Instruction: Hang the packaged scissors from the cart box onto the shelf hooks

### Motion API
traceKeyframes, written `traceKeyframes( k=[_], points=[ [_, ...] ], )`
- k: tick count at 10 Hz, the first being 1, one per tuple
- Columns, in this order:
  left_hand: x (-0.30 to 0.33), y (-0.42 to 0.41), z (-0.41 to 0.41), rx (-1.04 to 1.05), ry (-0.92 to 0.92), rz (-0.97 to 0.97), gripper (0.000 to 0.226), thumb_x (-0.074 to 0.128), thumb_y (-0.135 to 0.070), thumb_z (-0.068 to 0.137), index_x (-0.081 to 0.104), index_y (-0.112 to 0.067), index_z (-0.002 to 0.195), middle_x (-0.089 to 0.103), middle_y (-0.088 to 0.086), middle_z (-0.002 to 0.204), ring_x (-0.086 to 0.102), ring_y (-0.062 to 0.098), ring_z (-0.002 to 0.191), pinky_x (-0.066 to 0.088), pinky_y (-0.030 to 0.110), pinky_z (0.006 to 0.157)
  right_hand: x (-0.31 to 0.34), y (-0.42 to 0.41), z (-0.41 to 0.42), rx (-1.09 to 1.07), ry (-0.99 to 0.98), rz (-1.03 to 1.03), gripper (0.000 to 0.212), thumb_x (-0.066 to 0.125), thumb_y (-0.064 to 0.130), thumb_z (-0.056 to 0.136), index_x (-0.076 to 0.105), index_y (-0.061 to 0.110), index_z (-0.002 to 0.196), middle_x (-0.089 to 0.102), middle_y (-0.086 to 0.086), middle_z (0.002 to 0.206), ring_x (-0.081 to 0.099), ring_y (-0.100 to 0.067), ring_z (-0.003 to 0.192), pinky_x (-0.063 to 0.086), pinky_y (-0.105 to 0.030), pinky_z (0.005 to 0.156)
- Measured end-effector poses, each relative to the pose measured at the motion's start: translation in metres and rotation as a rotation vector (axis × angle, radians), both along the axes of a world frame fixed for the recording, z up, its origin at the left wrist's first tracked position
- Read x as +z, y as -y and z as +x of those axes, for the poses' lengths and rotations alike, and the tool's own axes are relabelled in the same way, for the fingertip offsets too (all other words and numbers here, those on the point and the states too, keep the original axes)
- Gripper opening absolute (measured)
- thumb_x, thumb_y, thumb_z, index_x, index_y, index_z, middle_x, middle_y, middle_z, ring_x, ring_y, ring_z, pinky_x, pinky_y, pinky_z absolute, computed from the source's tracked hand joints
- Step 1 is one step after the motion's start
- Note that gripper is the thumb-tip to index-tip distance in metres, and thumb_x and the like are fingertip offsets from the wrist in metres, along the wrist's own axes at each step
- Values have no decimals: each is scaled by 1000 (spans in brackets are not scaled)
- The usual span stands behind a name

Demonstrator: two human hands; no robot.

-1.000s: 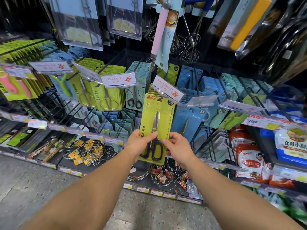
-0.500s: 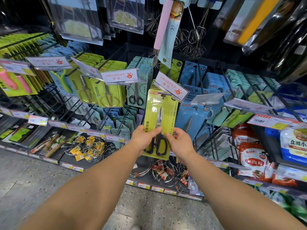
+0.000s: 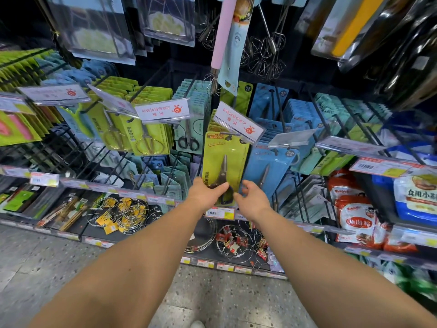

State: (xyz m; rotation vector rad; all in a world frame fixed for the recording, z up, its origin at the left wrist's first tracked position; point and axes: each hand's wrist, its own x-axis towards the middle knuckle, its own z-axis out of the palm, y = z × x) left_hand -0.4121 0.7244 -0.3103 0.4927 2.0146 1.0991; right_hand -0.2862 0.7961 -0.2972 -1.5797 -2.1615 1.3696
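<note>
A yellow-green packaged pair of scissors hangs upright at the front of a shelf hook, just under a tilted white label. My left hand grips the package's lower end, thumb across the front over the black handles. At the package's lower right edge, my right hand has thumb and fingers loosely curved, with a small gap to the card. More of the same yellow-green packs sit behind it on the hook.
Blue scissors packs hang right beside it, teal packs to its left. A pink-handled whisk dangles overhead. Wire racks lie on the bottom shelf, bagged goods at right. Speckled floor lies below.
The package has moved up and back onto the hook under the label. My right hand has loosened from the package's edge; my left hand keeps its hold.
</note>
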Motion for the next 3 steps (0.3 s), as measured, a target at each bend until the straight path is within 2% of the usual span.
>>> traceKeyframes(
  k=[1,2,3],
  points=[
    [2,0,0,8,-56,-41,93,78,-49,76,33,-11,147,55,10,139,55,31,124,46,42,104,5,5,7,-34,12,-34,64,55,25,97,24,17,152,37,-6,153,42,-27,136,35,-39,112],
    [5,1,4,14,-143,-84,100,75,-48,81,19,-11,154,43,14,150,47,35,133,42,42,108,12,8,20,-52,2,-14,60,54,24,98,26,18,151,41,-7,150,46,-27,132,39,-38,109],
    [22,10,15,-41,-271,-104,99,71,-52,83,17,-14,156,33,14,156,37,34,141,37,43,113,25,15,35,-55,-4,45,57,53,24,98,29,18,150,42,-6,149,49,-27,129,42,-36,104]
  ],
)
